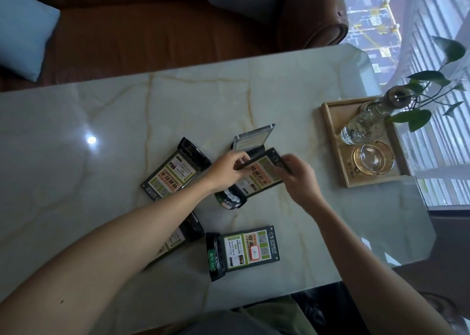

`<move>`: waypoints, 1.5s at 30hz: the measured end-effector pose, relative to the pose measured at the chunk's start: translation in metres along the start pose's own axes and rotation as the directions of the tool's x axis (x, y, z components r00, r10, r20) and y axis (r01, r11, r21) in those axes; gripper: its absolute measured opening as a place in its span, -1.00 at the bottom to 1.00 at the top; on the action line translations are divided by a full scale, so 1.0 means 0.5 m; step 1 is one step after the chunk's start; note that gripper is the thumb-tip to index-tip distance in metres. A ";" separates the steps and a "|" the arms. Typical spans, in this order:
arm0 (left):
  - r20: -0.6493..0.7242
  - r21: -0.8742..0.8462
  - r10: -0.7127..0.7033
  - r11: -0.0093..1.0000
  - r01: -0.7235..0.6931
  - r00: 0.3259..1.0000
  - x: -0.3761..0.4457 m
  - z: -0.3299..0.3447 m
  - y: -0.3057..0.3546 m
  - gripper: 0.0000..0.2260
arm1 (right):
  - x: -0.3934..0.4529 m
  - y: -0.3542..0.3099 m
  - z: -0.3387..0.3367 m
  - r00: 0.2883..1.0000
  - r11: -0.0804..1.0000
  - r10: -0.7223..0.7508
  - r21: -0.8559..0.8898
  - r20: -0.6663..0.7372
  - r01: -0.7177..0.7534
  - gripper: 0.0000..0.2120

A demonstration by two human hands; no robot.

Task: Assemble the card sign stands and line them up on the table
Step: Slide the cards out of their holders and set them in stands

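a card sign [256, 177] is held above the table [101, 131] centre: its edge is pinched by the left hand [226, 170], its black base [274, 157] gripped by the right hand [297, 173] (slot hidden). card and base should be kept square while pressed together.
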State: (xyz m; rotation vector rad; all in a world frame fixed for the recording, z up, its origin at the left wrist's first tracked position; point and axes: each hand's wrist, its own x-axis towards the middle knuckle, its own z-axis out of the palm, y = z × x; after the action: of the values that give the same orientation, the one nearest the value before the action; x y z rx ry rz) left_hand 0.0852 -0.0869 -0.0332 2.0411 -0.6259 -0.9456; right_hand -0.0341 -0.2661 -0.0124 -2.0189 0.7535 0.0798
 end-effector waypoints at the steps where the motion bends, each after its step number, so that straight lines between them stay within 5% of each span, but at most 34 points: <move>1: -0.020 -0.012 0.015 1.000 -0.016 1.000 0.002 -0.002 0.008 -0.90 | 0.006 -0.017 -0.013 0.996 0.994 -0.081 -0.069 -0.025 0.079 -0.91; 7: -0.119 0.034 0.032 0.999 -0.028 0.992 -0.005 0.021 0.021 -0.84 | -0.006 -0.075 -0.047 0.942 0.893 -0.333 -0.308 0.037 0.328 -0.87; 12: -0.152 -0.038 -0.049 0.998 0.044 0.987 -0.036 0.046 0.008 -0.71 | -0.039 -0.060 -0.026 0.934 0.867 -0.343 -0.347 0.100 0.356 -0.90; 15: -0.185 -0.134 -0.078 0.990 0.053 0.980 -0.060 0.051 0.003 -0.70 | -0.058 -0.029 -0.008 0.946 0.881 -0.318 -0.346 0.068 0.322 -0.72; 19: -0.238 -0.027 -0.180 0.984 0.179 0.954 -0.088 0.061 -0.022 -0.71 | -0.098 0.007 0.009 0.986 0.985 -0.120 -0.135 -0.118 0.104 -0.37; 22: -0.038 0.082 -0.254 0.963 0.256 0.966 -0.109 0.095 -0.057 -0.71 | -0.169 0.069 0.047 0.968 0.980 0.183 0.116 -0.172 -0.165 -0.39; 26: 0.166 0.215 -0.304 0.939 0.267 0.938 -0.141 0.150 -0.091 -0.54 | -0.273 0.152 0.112 0.828 0.776 0.560 0.326 0.041 -0.540 -0.41; 30: 0.199 0.270 -0.280 0.937 0.222 0.939 -0.163 0.188 -0.109 -0.54 | -0.333 0.201 0.167 0.734 0.686 0.679 0.368 -0.013 -0.628 -0.45; 33: 0.218 0.288 -0.264 0.937 0.197 0.940 -0.170 0.202 -0.117 -0.58 | -0.352 0.219 0.186 0.625 0.570 0.780 0.443 -0.027 -0.692 -0.68; 37: 0.231 0.303 -0.236 0.939 0.161 0.944 -0.170 0.212 -0.116 -0.66 | -0.360 0.218 0.205 0.531 0.322 0.836 0.657 0.141 -0.682 -0.82; 42: 0.313 0.200 -0.193 0.971 0.135 0.930 -0.171 0.190 -0.107 -0.84 | -0.352 0.189 0.198 0.598 0.171 0.748 0.786 0.289 -0.595 -0.84; 45: 0.262 0.101 -0.134 0.989 0.111 0.956 -0.169 0.161 -0.087 -0.81 | -0.333 0.169 0.162 0.738 0.319 0.638 0.796 0.221 -0.515 -0.80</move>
State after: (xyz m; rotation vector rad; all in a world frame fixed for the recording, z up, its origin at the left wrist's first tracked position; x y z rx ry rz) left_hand -0.0249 -0.0402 -0.0679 2.0630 -0.6984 -1.3049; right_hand -0.1948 -0.1526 -0.0638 -0.7520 1.2970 -0.0056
